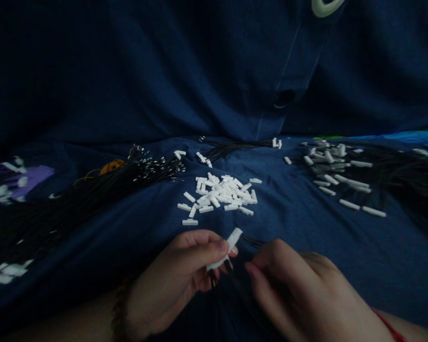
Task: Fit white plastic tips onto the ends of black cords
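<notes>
1. Left hand [180, 270] reaches in from the lower left, thumb uppermost; right hand [299, 280] comes from the lower right, knuckles up, fingers curled.
2. The left pinches a white connector [234, 237] between thumb and fingers, tilted, just in front of the pile of loose connectors [228, 190]; black wires [213, 280] hang from it; the right is bent close beside more wires, though I cannot tell whether it grips them.
3. Wire bundles lie left [103, 190] and right [395, 171] on blue cloth [128, 237]; the left thumb covers the connector's middle.

The left grip [176, 275] is pinched, the right grip [303, 285] curled nearby.
</notes>
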A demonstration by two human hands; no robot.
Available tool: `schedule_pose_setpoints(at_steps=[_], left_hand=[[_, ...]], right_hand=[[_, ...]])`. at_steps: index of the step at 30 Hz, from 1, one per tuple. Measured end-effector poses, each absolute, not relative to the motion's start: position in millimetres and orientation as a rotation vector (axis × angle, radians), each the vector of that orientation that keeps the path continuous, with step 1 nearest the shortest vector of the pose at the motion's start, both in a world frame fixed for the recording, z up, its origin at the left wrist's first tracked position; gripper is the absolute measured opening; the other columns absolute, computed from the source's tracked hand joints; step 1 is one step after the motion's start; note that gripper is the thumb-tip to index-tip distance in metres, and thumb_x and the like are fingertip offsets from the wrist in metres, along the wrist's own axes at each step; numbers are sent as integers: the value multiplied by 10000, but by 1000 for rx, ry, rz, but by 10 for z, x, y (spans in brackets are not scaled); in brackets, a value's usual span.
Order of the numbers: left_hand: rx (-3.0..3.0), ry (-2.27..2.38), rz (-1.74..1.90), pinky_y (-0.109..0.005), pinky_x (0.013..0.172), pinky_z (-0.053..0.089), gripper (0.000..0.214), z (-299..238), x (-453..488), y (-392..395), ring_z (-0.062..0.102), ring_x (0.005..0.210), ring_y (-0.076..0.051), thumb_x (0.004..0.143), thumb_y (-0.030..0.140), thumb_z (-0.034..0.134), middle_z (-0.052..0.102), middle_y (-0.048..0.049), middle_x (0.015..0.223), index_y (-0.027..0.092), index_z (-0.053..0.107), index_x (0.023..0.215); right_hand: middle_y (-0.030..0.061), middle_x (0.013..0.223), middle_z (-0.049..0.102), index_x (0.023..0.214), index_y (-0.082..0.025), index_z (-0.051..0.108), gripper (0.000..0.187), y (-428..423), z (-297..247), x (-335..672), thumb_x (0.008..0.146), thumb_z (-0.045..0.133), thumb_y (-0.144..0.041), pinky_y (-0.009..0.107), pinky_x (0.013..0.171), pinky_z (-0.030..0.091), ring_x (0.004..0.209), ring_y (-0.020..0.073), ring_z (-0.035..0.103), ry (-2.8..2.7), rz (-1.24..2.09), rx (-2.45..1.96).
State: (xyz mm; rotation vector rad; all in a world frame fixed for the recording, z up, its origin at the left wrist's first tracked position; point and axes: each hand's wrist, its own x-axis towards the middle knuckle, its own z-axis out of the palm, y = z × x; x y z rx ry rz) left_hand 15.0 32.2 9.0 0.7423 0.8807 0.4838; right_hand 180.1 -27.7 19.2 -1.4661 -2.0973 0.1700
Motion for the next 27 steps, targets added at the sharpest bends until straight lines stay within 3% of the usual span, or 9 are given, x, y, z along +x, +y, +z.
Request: schedule_pose_setpoints(at_steps=[14, 27], left_hand=[[828, 953, 467, -185, 513, 294, 183, 129, 198, 288, 426, 569, -71, 705, 316, 613, 524, 21, 617, 136, 587, 684], [1060, 998, 495, -181, 465, 313, 148, 164, 224, 298, 434, 524, -78, 750, 234, 540, 514, 41, 548, 159, 573, 627]], right_hand=[[-52, 507, 487, 690, -191, 416, 164, -253, 186, 1794, 847, 379, -165, 208, 385, 317, 413, 90, 486, -2128, 105, -1400], [-14, 573, 520, 724, -178, 465, 181, -226, 236, 1782, 865, 351, -166, 242, 440, 331, 481, 123, 503, -2196, 273, -1467]])
